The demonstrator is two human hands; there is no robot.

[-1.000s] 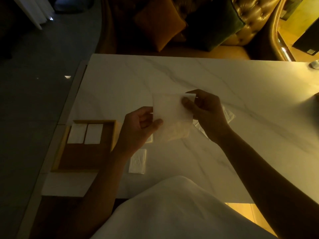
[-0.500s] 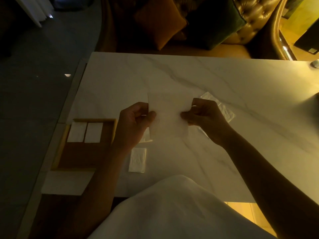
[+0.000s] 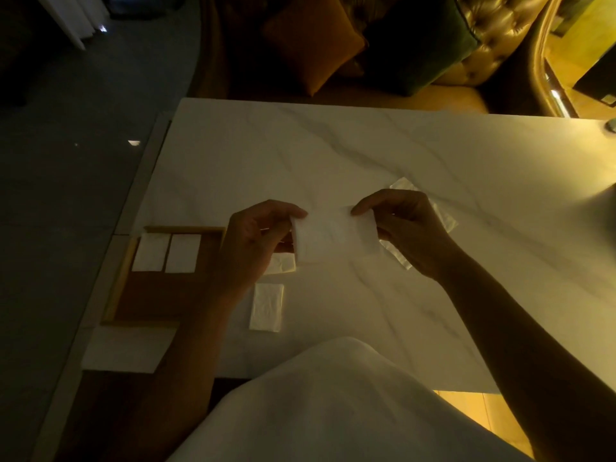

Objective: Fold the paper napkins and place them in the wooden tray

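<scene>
I hold a white paper napkin just above the marble table, folded into a low wide strip. My left hand pinches its left edge and my right hand pinches its right edge. The wooden tray lies at the table's left edge with two folded napkins side by side at its far end. A folded napkin lies on the table right of the tray. Another small piece shows under my left hand.
A clear plastic napkin wrapper lies on the table behind my right hand. A white sheet sits at the near left corner. Cushions and a tufted sofa stand beyond the far edge. Dark floor drops off on the left.
The napkin has gone from a tall sheet to a shorter, wider fold. Both hands have dropped a little toward the table, still pinching its sides.
</scene>
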